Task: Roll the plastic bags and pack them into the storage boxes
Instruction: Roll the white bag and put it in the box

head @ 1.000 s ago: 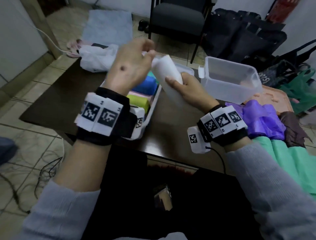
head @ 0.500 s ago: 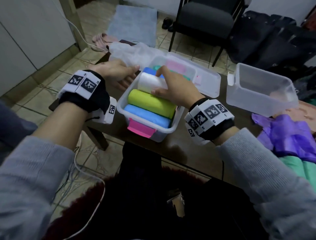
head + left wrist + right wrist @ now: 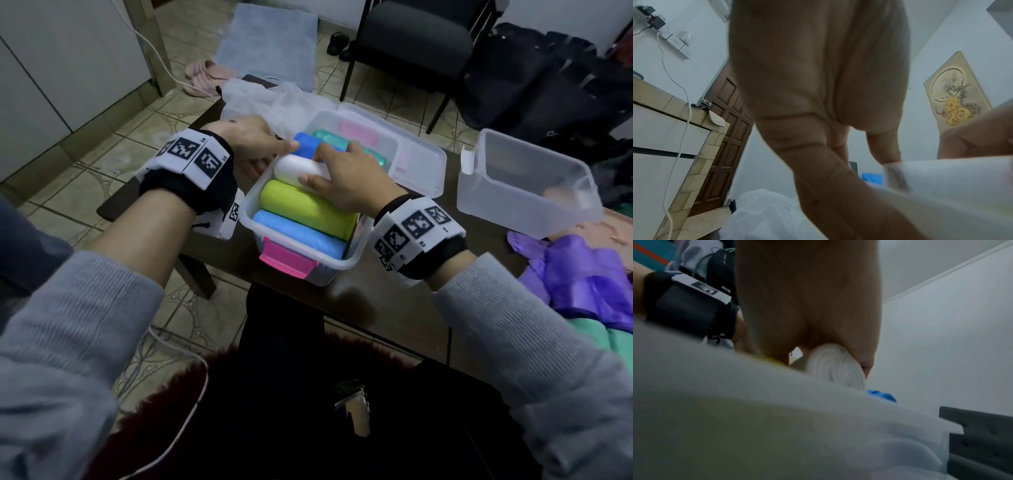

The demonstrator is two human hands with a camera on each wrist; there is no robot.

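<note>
Right hand [image 3: 346, 178] gripping white roll [image 3: 298, 169] inside storage box [image 3: 337, 265]; left hand [image 3: 250, 138] fingers straight, touching box's side

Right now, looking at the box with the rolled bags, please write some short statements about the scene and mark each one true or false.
1. The right hand holds the white roll inside the storage box. True.
2. The yellow-green roll lies between the white roll and the light blue roll. True.
3. The second box on the right is full of rolls. False: no rolls are seen in it.
4. The purple bag is already rolled and packed. False: it lies loose on the table, outside both boxes.
5. The left hand is at the box's left side, fingers toward the dark blue roll. True.
</note>
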